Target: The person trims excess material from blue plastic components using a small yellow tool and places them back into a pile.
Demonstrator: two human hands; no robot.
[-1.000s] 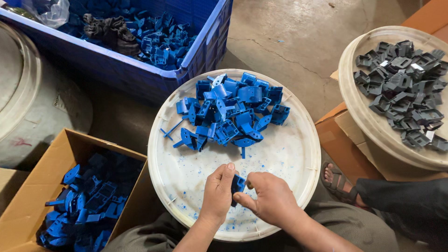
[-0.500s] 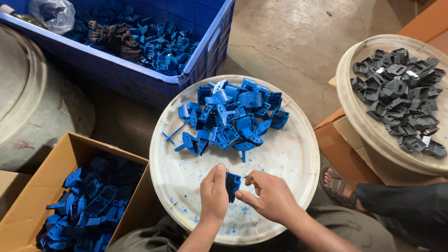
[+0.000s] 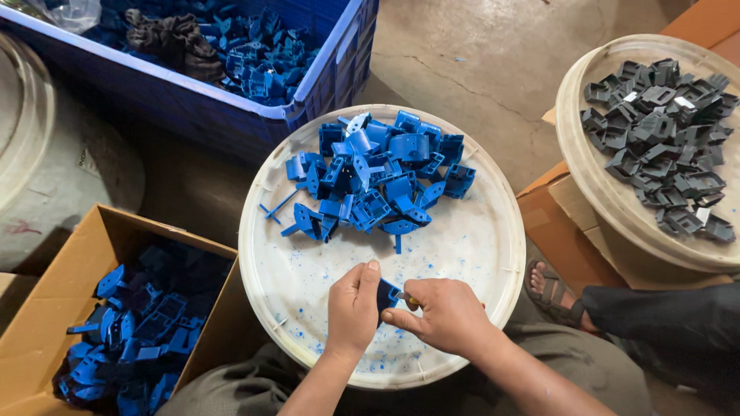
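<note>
Looking down, I see my left hand (image 3: 353, 304) pinching a small blue plastic part (image 3: 387, 293) at lower centre of the frame, over the near edge of the round white tray (image 3: 493, 254); most of the part is hidden behind my fingers. My right hand (image 3: 445, 314) is clenched around a thin tool (image 3: 407, 299) whose tip only just shows, touching the part. A pile of blue parts (image 3: 381, 181) sits at the tray's far side. A cardboard box (image 3: 46, 339) at lower left and a blue crate (image 3: 231, 115) at upper left are both cut off. At right, a second tray (image 3: 609, 200) holds dark grey parts (image 3: 659, 139).
</note>
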